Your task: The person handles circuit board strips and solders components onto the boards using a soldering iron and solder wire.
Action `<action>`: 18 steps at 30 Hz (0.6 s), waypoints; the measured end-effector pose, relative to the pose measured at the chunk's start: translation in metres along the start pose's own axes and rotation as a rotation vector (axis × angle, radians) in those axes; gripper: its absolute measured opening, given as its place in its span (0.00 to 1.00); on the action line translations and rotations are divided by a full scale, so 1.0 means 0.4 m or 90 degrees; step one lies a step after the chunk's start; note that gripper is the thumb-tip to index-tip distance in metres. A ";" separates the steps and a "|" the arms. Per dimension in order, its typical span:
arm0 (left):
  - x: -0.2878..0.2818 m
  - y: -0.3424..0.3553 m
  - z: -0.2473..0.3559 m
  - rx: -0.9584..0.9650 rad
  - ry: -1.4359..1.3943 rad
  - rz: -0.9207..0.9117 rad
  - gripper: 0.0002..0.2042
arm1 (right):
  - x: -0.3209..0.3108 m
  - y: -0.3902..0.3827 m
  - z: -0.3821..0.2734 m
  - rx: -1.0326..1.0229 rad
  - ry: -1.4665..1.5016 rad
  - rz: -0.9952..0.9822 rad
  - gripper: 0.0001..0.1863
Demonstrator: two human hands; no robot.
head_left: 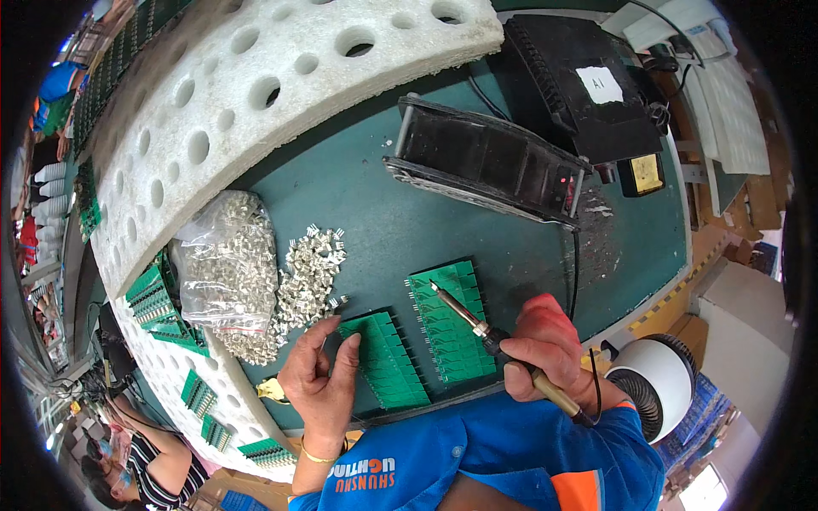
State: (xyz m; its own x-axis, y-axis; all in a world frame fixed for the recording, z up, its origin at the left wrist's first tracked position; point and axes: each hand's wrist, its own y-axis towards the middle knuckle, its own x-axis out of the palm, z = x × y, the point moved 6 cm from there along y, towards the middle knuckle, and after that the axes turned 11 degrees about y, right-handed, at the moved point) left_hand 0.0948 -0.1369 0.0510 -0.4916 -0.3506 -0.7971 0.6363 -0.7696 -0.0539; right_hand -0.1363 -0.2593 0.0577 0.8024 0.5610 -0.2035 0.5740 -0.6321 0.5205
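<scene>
My right hand (545, 349) is closed around a soldering iron (477, 322), and a reddish cover shows at its fingers. The metal tip points up and left, over the upper part of a green circuit board (456, 341). Left of it lies a second green circuit board (392, 362). At that board's upper left corner is my left hand (322, 375), its thumb and forefinger curved with a gap between them. Nothing shows plainly in the gap. Beyond the forefinger spreads a loose pile of small white connectors (311, 272), beside a clear plastic bag (226, 264) full of them.
A black fan-like device (486, 162) stands across the bench, with a black box (579, 94) behind. A yellow sponge holder (643, 175) sits at right. Perforated white foam (281, 77) curves along the far and left sides, holding more boards (158, 302). Another person (158, 468) sits at lower left.
</scene>
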 end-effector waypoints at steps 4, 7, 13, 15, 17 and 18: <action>0.002 -0.007 0.005 -0.004 -0.010 -0.004 0.16 | 0.001 0.004 -0.002 -0.004 0.011 0.007 0.13; 0.004 -0.021 -0.002 -0.030 -0.014 -0.015 0.17 | 0.000 0.003 -0.005 -0.005 0.020 0.008 0.13; -0.001 -0.040 0.000 -0.017 0.020 -0.013 0.16 | 0.002 -0.004 -0.007 -0.024 0.003 0.013 0.12; 0.003 -0.040 0.002 -0.014 0.022 -0.014 0.16 | 0.002 -0.002 -0.011 -0.031 -0.009 0.021 0.12; 0.001 -0.041 0.007 -0.011 0.024 -0.012 0.16 | 0.002 -0.001 -0.011 -0.029 -0.012 0.019 0.12; -0.002 -0.042 0.010 -0.017 0.014 -0.012 0.16 | 0.002 0.000 -0.012 -0.029 -0.017 0.018 0.11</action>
State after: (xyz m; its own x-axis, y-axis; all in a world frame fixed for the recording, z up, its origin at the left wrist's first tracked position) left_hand 0.0820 -0.1257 0.0552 -0.4909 -0.3238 -0.8088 0.6431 -0.7610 -0.0856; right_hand -0.1362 -0.2562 0.0617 0.8226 0.5286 -0.2094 0.5432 -0.6221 0.5638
